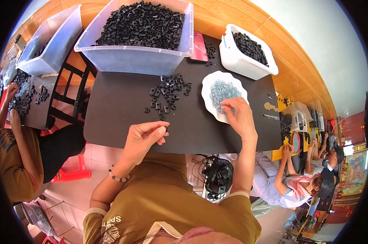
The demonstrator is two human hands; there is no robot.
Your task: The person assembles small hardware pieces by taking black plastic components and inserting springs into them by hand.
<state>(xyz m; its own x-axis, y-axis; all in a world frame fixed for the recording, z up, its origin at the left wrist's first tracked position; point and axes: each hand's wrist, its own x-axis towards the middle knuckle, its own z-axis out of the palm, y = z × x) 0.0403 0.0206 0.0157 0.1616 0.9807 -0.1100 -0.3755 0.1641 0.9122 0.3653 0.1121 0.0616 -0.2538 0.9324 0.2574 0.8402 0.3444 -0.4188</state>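
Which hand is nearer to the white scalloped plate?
Right. The right hand is over the near right part of the white scalloped plate; the left hand is apart from it, to its left.

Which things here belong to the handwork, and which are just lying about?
Likely in use:
left hand, apparently pinching a small black part
right hand, at the white dish of small bluish pieces
loose black parts

Likely just lying about:
flat red object beside the large bin
black bundle

Toward the top, a tub (131,61) is showing bluish; at the centre, small parts (169,87) are looking black, the tabletop (123,93) dark brown; right of centre, a dish (206,93) is appearing white, its small pieces (222,91) silvery blue.
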